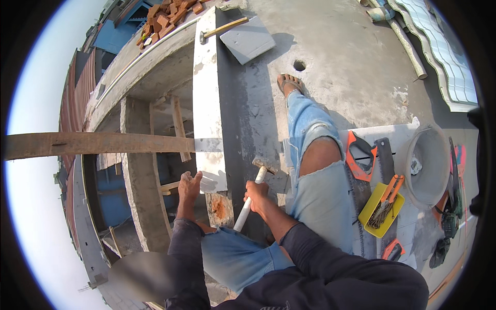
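My right hand (257, 195) is wrapped round the white handle of a hammer (243, 216). The hammer's head points away from me, low beside the wall, near my bent leg. At the left edge of a narrow pale wall (209, 103), my left hand (189, 188) is raised with its fingers curled. Whatever those fingers hold, if anything, is hidden. Just right of that hand, a light grey block (212, 178) forms part of the wall top. Nearer to me, the wall's end shows a rough, orange-brown patch (221, 208).
A wooden plank (98, 143) meets the wall from the left, above a drop. Another hammer (223, 30) lies across the wall and a pale slab (249, 41). At right are an orange-handled saw (360, 156), a yellow nail tray (368, 219) with pliers (393, 190), and a bucket (431, 181).
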A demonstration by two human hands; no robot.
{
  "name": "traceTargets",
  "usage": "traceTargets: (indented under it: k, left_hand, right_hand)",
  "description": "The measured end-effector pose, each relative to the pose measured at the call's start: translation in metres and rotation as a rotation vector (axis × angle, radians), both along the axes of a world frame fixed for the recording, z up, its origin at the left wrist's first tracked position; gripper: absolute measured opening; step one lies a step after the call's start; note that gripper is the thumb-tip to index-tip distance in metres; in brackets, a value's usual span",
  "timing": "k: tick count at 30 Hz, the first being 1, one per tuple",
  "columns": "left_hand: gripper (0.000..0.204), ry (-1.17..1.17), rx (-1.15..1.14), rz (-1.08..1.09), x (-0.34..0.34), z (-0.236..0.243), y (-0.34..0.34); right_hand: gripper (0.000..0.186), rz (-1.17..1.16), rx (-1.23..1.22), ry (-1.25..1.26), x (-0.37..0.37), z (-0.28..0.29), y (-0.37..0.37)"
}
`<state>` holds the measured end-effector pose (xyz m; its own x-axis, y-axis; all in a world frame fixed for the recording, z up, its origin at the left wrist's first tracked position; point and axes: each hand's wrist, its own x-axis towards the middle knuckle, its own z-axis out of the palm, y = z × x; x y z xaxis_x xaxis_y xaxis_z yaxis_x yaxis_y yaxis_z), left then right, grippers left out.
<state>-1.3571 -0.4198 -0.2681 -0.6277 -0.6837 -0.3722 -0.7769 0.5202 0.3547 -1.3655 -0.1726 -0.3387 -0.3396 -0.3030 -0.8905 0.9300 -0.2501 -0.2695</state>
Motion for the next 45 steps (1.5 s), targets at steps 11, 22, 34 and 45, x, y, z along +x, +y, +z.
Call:
traceTargets:
  k: [11,22,34,45]
  left_hand:
    - [0.103,0.067,0.378,0.078,0.014,-0.068,-0.027]
    - [0.098,0.088,0.105,0.007,-0.009,-0.048,0.005]
    - [0.102,0.006,0.158,0.020,-0.022,-0.044,0.003]
    - [0.105,0.055,0.377,0.120,-0.009,-0.083,-0.036]
  right_hand:
    - [0.019,-0.172,-0.015,-0.065,0.000,-0.012,0.002]
    - [0.032,-0.394,-0.110,0.021,-0.037,-0.019,-0.006]
    - [0.028,-0.276,0.062,0.098,-0.052,-0.011,-0.013]
    - [0.022,-0.377,0.094,0.374,-0.065,-0.004,-0.009]
